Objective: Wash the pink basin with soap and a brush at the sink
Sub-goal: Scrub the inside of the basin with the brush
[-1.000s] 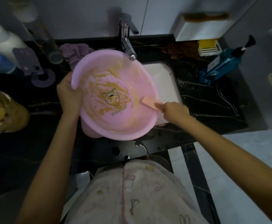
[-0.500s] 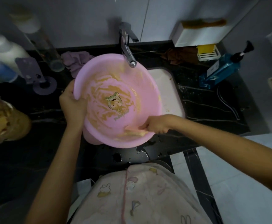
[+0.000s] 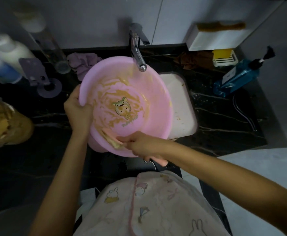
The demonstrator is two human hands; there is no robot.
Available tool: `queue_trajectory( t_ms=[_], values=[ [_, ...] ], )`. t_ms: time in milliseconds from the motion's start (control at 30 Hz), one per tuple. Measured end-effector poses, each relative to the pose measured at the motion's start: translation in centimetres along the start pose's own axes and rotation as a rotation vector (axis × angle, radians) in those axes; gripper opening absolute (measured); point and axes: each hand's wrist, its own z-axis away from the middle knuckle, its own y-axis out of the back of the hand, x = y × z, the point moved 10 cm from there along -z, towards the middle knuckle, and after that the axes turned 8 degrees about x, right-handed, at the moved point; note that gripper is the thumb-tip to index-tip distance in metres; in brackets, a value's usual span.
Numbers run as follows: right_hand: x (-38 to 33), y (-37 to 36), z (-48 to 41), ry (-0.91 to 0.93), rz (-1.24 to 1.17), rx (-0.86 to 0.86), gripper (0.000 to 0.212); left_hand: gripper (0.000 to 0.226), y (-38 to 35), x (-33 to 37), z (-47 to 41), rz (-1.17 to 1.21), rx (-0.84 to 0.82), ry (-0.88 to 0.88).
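Note:
The pink basin (image 3: 156, 92) is tilted over the white sink (image 3: 182, 106), under the faucet (image 3: 138, 58). Yellowish-brown smears cover its inside around a cartoon print. My left hand (image 3: 78, 111) grips the basin's left rim. My right hand (image 3: 141, 144) holds a peach-pink brush (image 3: 112, 139) whose bristles press on the inner wall at the lower left. The brush handle end sticks out below my wrist. No water runs from the faucet.
A blue pump soap bottle (image 3: 238, 77) lies on the black counter at right, behind it a yellow soap dish (image 3: 224, 57). A purple cloth (image 3: 81, 63), a purple holder (image 3: 37, 74) and white bottles (image 3: 6, 53) stand at left. A brownish bag (image 3: 4, 123) sits far left.
My right hand has swept the brush from the basin's right rim down and across to its lower left wall. My left hand keeps its grip on the rim.

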Motion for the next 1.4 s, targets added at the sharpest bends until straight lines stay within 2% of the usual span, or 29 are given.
queue_trajectory(
  t_ms=[67, 133, 200, 267, 300, 333, 400, 467, 533, 567, 600, 667, 733, 800, 867, 900, 1000, 1067, 1133, 1233, 1300, 1400],
  values=[
    [1.4, 0.7, 0.7, 0.027, 0.069, -0.029, 0.045, 0.060, 0.7, -0.7, -0.1, 0.000, 0.025, 0.018],
    [4.7, 3.8, 1.5, -0.006, 0.392, 0.024, 0.047, 0.058, 1.4, -1.2, -0.2, -0.010, 0.031, 0.017],
    [7.2, 9.2, 1.6, -0.108, 0.846, 0.220, 0.044, 0.057, 1.7, -1.4, -0.1, -0.005, 0.034, 0.014],
    [6.8, 12.6, 2.1, -0.185, 1.048, 0.424, 0.044, 0.057, 1.7, -1.4, 0.3, 0.017, 0.045, 0.030],
    [6.5, 12.7, 2.2, -0.208, 1.033, 0.464, 0.046, 0.057, 1.6, -1.4, 0.6, 0.032, 0.053, 0.043],
    [6.6, 11.6, 1.7, -0.215, 0.990, 0.433, 0.045, 0.057, 1.6, -1.4, 0.9, 0.045, 0.060, 0.050],
    [6.2, 7.0, 0.5, -0.115, 0.830, 0.298, 0.044, 0.054, 1.5, -1.4, 1.2, 0.063, 0.070, 0.047],
    [3.7, 1.6, 0.3, 0.038, 0.546, 0.143, 0.044, 0.053, 1.6, -1.6, 1.1, 0.065, 0.081, 0.044],
    [1.1, -0.7, 0.8, 0.092, 0.191, 0.095, 0.045, 0.051, 1.8, -1.9, 0.9, 0.054, 0.091, 0.038],
    [1.1, -0.7, 0.6, 0.110, 0.130, 0.103, 0.045, 0.051, 2.0, -2.2, 1.0, 0.054, 0.101, 0.042],
    [1.3, -0.5, 0.7, 0.121, 0.158, 0.090, 0.045, 0.052, 2.3, -2.4, 1.1, 0.055, 0.111, 0.050],
    [4.1, 1.8, 0.5, 0.094, 0.406, 0.129, 0.049, 0.055, 3.0, -2.8, 1.6, 0.067, 0.133, 0.063],
    [7.0, 7.4, 0.7, 0.008, 0.652, 0.294, 0.049, 0.057, 3.6, -3.1, 1.8, 0.086, 0.154, 0.072],
    [8.4, 13.1, 1.5, -0.050, 0.763, 0.545, 0.048, 0.058, 3.7, -3.3, 1.9, 0.094, 0.158, 0.076],
    [8.7, 15.0, 2.0, -0.038, 0.797, 0.676, 0.047, 0.058, 3.4, -3.2, 2.1, 0.094, 0.153, 0.081],
    [9.0, 14.0, 1.9, -0.020, 0.720, 0.655, 0.046, 0.057, 3.3, -3.2, 2.1, 0.094, 0.158, 0.097],
    [9.2, 5.9, 2.6, 0.095, 0.489, 0.440, 0.049, 0.054, 3.8, -4.0, 1.8, 0.079, 0.201, 0.144],
    [8.3, 3.4, 3.5, 0.182, 0.457, 0.349, 0.046, 0.052, 4.1, -4.4, 2.0, 0.069, 0.213, 0.159],
    [8.5, 5.3, 3.0, 0.144, 0.533, 0.435, 0.043, 0.049, 4.3, -4.8, 2.5, 0.063, 0.216, 0.172],
    [9.9, 8.7, 1.9, -0.056, 0.561, 0.594, 0.051, 0.050, 4.4, -5.4, 3.1, 0.068, 0.260, 0.211],
    [8.3, 6.2, 1.6, -0.044, 0.513, 0.523, 0.052, 0.050, 4.2, -5.1, 3.2, 0.078, 0.280, 0.211],
    [4.1, -0.8, 1.7, 0.173, 0.313, 0.312, 0.050, 0.048, 4.1, -5.2, 3.2, 0.069, 0.290, 0.211]
  ],
)
